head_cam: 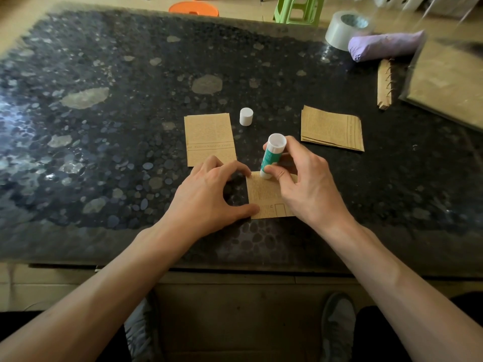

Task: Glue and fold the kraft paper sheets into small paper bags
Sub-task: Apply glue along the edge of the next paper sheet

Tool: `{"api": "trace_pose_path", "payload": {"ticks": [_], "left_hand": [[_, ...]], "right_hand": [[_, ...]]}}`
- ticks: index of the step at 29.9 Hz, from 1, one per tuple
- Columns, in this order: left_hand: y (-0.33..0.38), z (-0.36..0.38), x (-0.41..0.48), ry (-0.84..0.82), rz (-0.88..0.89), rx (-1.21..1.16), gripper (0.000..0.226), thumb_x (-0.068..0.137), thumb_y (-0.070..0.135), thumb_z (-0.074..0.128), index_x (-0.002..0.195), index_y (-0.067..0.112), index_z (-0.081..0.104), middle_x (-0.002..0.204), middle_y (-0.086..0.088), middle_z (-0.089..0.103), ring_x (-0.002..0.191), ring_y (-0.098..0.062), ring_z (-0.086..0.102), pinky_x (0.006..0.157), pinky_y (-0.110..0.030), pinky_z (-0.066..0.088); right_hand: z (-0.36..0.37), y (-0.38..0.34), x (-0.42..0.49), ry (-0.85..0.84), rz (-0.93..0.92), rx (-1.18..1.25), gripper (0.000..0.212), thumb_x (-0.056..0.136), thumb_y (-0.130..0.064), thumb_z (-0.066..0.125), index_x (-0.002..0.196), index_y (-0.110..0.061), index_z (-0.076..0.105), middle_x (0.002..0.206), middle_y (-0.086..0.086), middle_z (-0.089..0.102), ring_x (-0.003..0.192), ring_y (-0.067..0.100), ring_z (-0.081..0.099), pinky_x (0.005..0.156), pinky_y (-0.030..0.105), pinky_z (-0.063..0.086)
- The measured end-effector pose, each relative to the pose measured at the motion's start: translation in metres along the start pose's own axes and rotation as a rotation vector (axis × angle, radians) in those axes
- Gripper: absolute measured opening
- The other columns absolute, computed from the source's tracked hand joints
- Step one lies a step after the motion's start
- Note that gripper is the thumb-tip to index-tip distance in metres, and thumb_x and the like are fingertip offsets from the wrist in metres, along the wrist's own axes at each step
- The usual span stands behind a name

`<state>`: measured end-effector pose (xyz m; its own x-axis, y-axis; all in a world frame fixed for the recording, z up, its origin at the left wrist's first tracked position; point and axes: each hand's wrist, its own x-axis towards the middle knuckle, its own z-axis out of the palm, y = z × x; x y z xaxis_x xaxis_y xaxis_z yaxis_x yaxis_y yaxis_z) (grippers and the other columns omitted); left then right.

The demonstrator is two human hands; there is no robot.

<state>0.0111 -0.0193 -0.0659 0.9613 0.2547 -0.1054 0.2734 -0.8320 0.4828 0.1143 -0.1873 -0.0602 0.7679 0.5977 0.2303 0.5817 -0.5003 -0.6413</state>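
Observation:
A small kraft paper sheet [264,195] lies on the dark stone table [130,100] near its front edge. My left hand [209,194] holds the sheet's left edge down with a fingertip and the thumb. My right hand [303,184] grips a green and white glue stick [270,156], its lower end touching the sheet's top edge. The stick's white cap [246,116] stands upright farther back. A folded kraft piece [210,138] lies to the left of the cap. A stack of kraft sheets [332,131] lies to the right.
At the back right sit a roll of grey tape [342,28], a purple folded bundle [384,45], a spiral-bound kraft strip [384,86] and a tilted board [444,84]. An orange stool [193,9] and a green stool [298,9] stand beyond the table.

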Motion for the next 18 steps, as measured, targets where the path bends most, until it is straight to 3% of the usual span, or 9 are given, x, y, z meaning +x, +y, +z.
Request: {"api": "trace_pose_path", "payload": {"ticks": [18], "left_hand": [[0.0003, -0.0005, 0.0, -0.007, -0.001, 0.006, 0.067, 0.07, 0.072, 0.072, 0.13, 0.052, 0.048, 0.112, 0.015, 0.042, 0.106, -0.005, 0.038, 0.083, -0.027, 0.035]], "right_hand": [[-0.0022, 0.0027, -0.0041, 0.024, 0.033, -0.012, 0.026, 0.098, -0.012, 0.069, 0.122, -0.016, 0.058, 0.113, -0.015, 0.057, 0.106, -0.002, 0.053, 0.084, -0.006, 0.037]]}}
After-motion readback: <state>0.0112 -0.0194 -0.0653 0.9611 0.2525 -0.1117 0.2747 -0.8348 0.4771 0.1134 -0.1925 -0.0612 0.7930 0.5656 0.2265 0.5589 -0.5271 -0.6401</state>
